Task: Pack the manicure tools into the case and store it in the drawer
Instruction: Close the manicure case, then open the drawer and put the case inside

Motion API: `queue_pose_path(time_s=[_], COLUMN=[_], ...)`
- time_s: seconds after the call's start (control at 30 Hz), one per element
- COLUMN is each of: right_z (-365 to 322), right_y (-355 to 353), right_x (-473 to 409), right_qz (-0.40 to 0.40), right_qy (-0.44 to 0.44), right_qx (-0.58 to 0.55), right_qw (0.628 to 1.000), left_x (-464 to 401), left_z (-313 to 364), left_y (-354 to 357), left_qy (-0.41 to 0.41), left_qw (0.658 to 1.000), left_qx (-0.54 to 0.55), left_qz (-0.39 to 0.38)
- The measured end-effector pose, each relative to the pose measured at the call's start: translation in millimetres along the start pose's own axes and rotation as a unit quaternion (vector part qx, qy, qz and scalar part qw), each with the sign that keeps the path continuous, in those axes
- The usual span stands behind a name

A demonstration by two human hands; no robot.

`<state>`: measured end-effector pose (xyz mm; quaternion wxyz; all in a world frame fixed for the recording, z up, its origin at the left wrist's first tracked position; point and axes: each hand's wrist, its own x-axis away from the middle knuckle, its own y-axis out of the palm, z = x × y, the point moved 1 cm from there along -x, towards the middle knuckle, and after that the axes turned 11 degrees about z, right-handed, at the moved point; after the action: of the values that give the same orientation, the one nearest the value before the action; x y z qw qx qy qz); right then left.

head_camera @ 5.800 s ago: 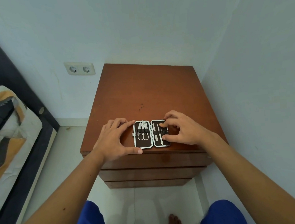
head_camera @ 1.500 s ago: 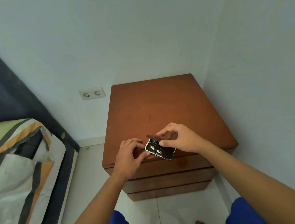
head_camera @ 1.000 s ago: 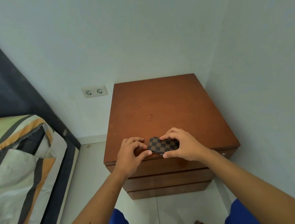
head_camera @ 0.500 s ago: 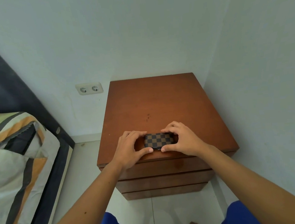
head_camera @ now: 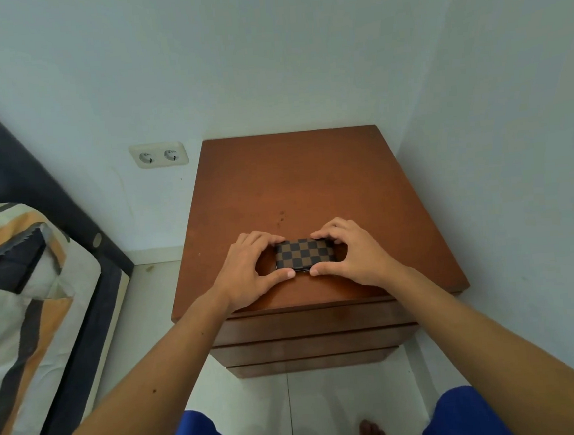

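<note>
The manicure case [head_camera: 304, 253] lies closed and flat near the front edge of the brown nightstand [head_camera: 296, 182], showing its brown and black checkered cover. The tools inside are hidden. My left hand [head_camera: 248, 271] grips the case's left end, thumb at the front edge and fingers over the back. My right hand [head_camera: 352, 255] holds the right end the same way. Below the top, the drawer fronts [head_camera: 308, 325] are all closed.
White walls close in behind and on the right of the nightstand. A double wall socket [head_camera: 159, 155] sits to its left. A bed with striped bedding [head_camera: 20, 289] and a dark frame fills the left side. My knees and bare feet are over the white tiled floor [head_camera: 282, 399].
The case went from open with tools showing to folded shut. In the last half second both hands have stayed pressed on its ends; the case has settled level.
</note>
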<state>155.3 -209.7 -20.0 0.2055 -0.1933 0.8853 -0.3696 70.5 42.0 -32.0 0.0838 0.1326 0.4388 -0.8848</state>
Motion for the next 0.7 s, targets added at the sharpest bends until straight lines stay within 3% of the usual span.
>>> queue_pose_path(time_s=[0.4, 0.7], right_z=[-4.3, -2.6], right_y=[0.4, -14.9], right_x=[7.1, 65.6], right_qz=[0.009, 0.061], right_qy=[0.014, 0.018], right_qx=[-0.009, 0.000], right_qw=[1.000, 0.998], left_x=[3.7, 43.8], left_z=[5.5, 18.3], left_y=[-1.3, -18.0], left_qy=[-0.032, -0.073], left_qw=[0.999, 0.997], left_qx=[0.012, 0.007], left_qz=[0.010, 0.021])
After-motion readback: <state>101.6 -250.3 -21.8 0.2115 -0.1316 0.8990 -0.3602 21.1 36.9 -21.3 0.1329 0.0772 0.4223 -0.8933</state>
